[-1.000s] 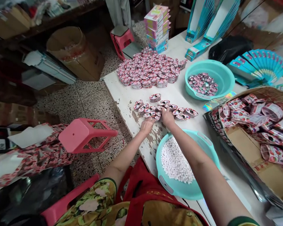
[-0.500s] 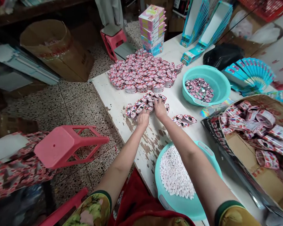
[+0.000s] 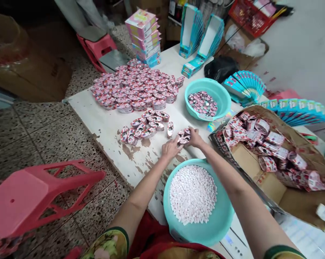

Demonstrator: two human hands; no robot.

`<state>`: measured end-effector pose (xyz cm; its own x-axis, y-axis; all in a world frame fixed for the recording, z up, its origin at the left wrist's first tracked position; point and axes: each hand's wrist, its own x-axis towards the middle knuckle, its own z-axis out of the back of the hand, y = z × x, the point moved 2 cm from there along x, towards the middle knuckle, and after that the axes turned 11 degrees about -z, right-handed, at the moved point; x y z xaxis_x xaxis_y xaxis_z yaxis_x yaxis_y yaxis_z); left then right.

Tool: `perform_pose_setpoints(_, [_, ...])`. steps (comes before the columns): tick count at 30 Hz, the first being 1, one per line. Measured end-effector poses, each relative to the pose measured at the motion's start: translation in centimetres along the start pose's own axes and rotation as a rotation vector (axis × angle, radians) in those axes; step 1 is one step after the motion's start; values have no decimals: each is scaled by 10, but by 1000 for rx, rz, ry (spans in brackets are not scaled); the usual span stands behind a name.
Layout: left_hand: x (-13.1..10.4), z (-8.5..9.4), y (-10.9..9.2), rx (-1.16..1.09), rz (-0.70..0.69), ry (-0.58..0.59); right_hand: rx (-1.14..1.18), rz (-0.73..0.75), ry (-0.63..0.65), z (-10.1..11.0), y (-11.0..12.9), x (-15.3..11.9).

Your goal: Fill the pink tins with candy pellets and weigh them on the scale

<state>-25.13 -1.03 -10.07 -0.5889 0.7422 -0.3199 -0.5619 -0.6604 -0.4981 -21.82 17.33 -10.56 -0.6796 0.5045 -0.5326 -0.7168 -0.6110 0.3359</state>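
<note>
My left hand (image 3: 171,148) and my right hand (image 3: 195,138) press from both sides on a small cluster of oval printed containers (image 3: 184,136) with dark round openings on top. Fingers of both hands are closed against its sides, low over the table. Beside my left hand, one more oval container (image 3: 170,129) stands alone. To the left lies a loose group of similar open containers (image 3: 148,133). Just below my hands is a turquoise basin (image 3: 224,223) with many small white candies (image 3: 193,194). Behind sits another turquoise basin (image 3: 224,94) holding round pink and silver caps (image 3: 202,103).
Many pink-topped containers (image 3: 136,86) cover the table's far left. A carton (image 3: 267,176) of printed sleeves stands right. Stacked boxes (image 3: 142,36), blue display boxes (image 3: 196,66) and a black bag (image 3: 221,67) are at the back. A red stool (image 3: 24,196) stands left.
Both hands have moved right and nearer, from the loose group to the small cluster, which they now grip. The head view has turned rightward, showing more of the carton.
</note>
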Motion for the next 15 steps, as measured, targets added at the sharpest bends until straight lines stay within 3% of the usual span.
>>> perform_pose_setpoints(6, [7, 9, 55, 92, 154, -100, -40, 19, 114, -26, 82, 35])
perform_pose_setpoints(9, [10, 22, 73, 137, 224, -136, -88, 27, 131, -28, 112, 37])
perform_pose_setpoints(12, [5, 34, 78, 113, 210, -188, -135, 99, 97, 4, 114, 14])
perform_pose_setpoints(13, [-2, 37, 76, 81, 188, -231, -121, 174, 45, 25, 105, 0])
perform_pose_setpoints(15, [-26, 40, 65, -23, 145, -362, -36, 267, -188, 82, 65, -30])
